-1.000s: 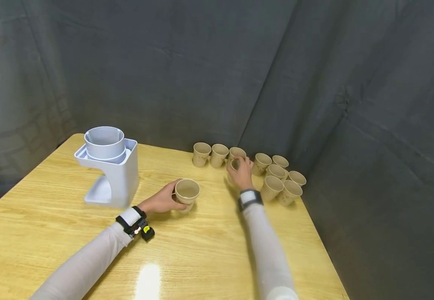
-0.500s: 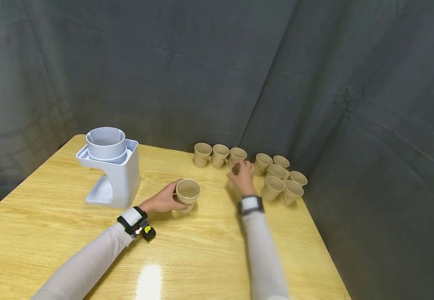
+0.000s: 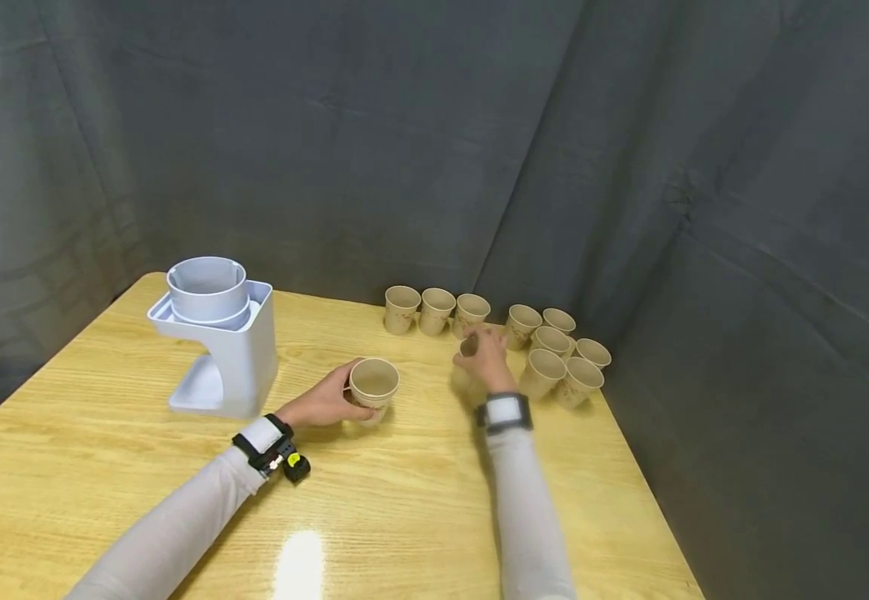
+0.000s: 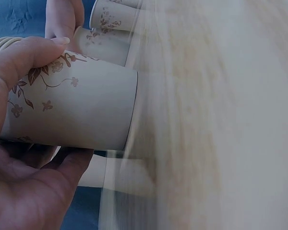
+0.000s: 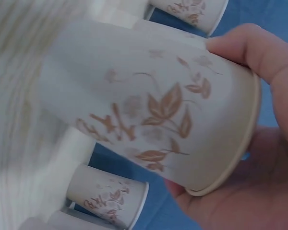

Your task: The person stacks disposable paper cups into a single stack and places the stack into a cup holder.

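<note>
My left hand (image 3: 329,402) grips a short nested stack of paper cups (image 3: 377,398), upright near the middle of the table. In the left wrist view, thumb and fingers wrap the printed cup wall (image 4: 81,105), and several stacked rims show at its mouth. My right hand (image 3: 490,360) pinches a single paper cup (image 5: 134,96) near its rim, thumb on one side and fingers on the other. Brown leaf and flower prints mark its wall. In the head view this cup sits just in front of the back row, partly hidden by the hand.
Three upright paper cups (image 3: 402,312) line the back edge. Several more (image 3: 542,375) cluster at the right edge, close beside my right hand. A pale grey stand (image 3: 242,367) with a round holder (image 3: 207,292) on top stands at the left. Dark curtains (image 3: 344,150) hang behind the table.
My right hand has moved slightly toward me with its cup, away from the back row. The left hand and its cup stack have stayed in place.
</note>
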`<state>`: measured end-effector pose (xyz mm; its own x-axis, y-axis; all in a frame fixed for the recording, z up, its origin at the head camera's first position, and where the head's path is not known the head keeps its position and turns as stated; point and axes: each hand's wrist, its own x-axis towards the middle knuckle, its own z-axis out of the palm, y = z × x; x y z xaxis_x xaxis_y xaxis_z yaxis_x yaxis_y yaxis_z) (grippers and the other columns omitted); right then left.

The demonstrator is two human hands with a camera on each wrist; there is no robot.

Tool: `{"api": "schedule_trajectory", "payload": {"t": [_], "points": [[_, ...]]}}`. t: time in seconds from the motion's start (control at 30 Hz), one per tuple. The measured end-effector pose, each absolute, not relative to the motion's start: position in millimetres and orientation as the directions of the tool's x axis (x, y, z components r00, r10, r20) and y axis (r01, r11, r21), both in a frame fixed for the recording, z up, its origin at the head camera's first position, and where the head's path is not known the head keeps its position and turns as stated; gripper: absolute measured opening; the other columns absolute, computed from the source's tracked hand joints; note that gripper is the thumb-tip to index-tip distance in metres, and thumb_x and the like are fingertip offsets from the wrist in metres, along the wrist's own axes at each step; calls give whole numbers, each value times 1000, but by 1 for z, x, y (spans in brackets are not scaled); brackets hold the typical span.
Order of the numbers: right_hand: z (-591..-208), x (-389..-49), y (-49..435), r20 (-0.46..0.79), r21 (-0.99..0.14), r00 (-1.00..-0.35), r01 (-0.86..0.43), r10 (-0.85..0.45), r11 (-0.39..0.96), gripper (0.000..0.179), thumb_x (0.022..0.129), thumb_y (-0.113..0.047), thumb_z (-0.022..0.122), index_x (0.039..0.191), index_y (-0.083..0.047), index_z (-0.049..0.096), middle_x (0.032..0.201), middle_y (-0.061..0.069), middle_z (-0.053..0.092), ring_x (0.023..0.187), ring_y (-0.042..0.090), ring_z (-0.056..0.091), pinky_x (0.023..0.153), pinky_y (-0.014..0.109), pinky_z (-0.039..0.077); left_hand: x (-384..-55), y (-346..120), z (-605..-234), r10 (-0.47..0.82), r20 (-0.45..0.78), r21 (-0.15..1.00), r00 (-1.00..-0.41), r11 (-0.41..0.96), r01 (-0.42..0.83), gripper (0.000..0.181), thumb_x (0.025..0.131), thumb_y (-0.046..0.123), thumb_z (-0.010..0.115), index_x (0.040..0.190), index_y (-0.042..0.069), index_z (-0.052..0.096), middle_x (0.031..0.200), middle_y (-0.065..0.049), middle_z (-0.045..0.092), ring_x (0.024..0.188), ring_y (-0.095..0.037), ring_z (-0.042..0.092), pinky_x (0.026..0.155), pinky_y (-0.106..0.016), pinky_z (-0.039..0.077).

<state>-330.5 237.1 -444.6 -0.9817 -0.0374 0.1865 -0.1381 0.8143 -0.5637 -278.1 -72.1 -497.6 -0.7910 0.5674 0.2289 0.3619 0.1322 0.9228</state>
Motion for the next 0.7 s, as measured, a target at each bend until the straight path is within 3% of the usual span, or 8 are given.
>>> {"api": "schedule_trajectory", "payload": {"t": [0.17,0.37,0.7], "points": [[-438,-325,235,166,-553,-984,-146,-63,820,50,79,-11,80,125,1,61,136,27,50,137,47,30,114,64,29,-278,-72,-498,565,230,920,-792,138,366,75,79,2,85,143,0,47,132,-18,60,123,-33,57,107,-47,45],[-424,-316,226,319,-543,-945,-246,-74,803,43,76,-14,78,115,3,69,121,23,61,123,43,45,110,54,33,-278,-72,-499,565,227,916,-794,153,370,74,79,4,85,143,1,48,132,-17,60,123,-33,57,107,-47,44],[-387,-292,202,489,-572,-871,-360,-46,737,43,79,-26,78,115,-5,66,118,13,59,117,34,50,104,51,39,-279,-72,-498,569,232,919,-789,138,370,76,78,3,86,144,-1,47,132,-19,60,123,-34,57,107,-47,44]]}}
